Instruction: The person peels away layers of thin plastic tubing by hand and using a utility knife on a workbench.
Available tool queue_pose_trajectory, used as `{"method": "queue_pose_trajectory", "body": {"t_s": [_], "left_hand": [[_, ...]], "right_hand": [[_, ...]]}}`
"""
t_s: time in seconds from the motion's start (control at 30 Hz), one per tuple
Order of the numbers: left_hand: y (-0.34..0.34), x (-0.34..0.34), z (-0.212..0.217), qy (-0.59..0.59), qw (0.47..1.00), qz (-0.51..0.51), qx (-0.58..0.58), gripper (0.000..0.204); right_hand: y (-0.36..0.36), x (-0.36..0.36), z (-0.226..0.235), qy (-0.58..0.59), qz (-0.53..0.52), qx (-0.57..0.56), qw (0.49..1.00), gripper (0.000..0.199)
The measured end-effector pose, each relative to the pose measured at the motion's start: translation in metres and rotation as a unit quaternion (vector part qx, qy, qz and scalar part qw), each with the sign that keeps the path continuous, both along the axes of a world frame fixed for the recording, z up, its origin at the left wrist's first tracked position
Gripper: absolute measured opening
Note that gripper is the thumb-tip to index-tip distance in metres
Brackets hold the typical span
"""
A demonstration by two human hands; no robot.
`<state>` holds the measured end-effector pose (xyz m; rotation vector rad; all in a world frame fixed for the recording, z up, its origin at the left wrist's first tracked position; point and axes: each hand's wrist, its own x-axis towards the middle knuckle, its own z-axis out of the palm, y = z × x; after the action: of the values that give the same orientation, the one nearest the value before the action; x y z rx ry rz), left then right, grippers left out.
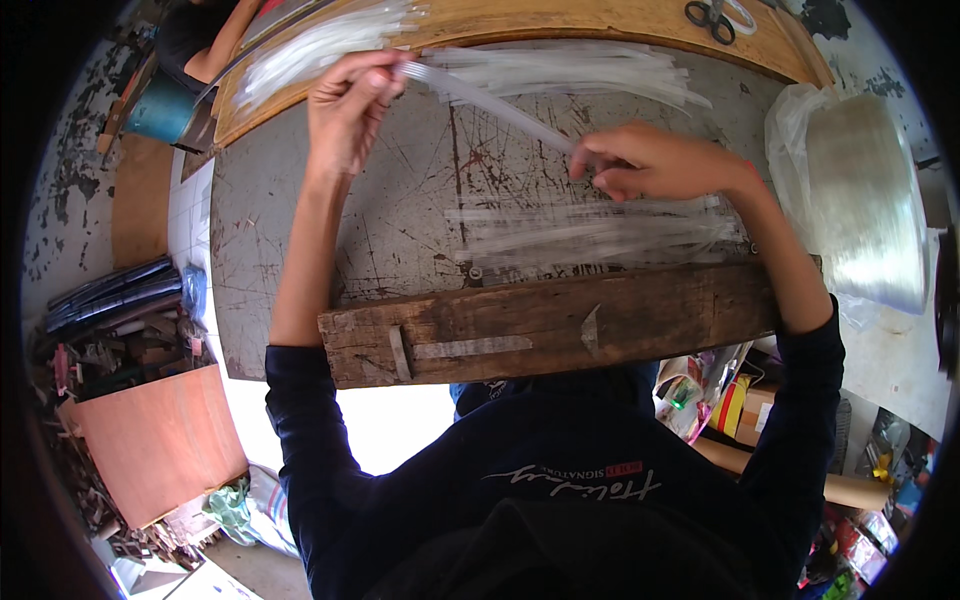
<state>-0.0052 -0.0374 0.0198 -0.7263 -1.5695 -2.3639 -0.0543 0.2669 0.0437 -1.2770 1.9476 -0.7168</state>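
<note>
A translucent plastic strip [490, 105] stretches between my two hands above the grey, scratched tabletop [390, 225]. Its far left end is pinched between the thumb and fingers of my left hand [350, 108]. My right hand [655, 162], slightly blurred, closes its fingers round the lower right end. Just behind the strip lies a bundle of similar clear strips [590, 72]. Beneath my right hand, another bundle of strips [590, 238] rests along a thick wooden beam [550, 320] at the near edge.
A third pile of strips [320, 52] lies on the wooden board at the back left. Black-handled scissors [712, 22] are at the back right. A big roll of clear plastic [865, 205] stands at the right. Another person's arm [222, 50] shows at upper left.
</note>
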Motion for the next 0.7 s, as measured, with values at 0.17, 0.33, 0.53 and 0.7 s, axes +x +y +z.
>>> {"method": "queue_pose_trajectory", "body": {"t_s": [0.17,0.33,0.53,0.7], "left_hand": [[-0.036,-0.005,0.004,0.004,0.997,0.035,0.075,0.016],[-0.066,-0.009,0.017,0.056,0.986,0.024,0.152,0.018],[-0.074,0.002,0.041,0.082,0.980,0.037,0.179,0.018],[-0.008,0.015,0.062,0.102,0.933,0.214,-0.271,0.016]], "right_hand": [[0.008,-0.002,0.012,-0.022,0.000,0.071,0.997,0.014],[0.010,-0.005,0.014,0.004,0.045,0.097,0.994,0.015],[0.013,0.004,0.043,0.080,0.114,0.239,0.961,0.029],[0.013,0.008,0.016,0.288,-0.038,-0.138,0.947,0.045]]}}
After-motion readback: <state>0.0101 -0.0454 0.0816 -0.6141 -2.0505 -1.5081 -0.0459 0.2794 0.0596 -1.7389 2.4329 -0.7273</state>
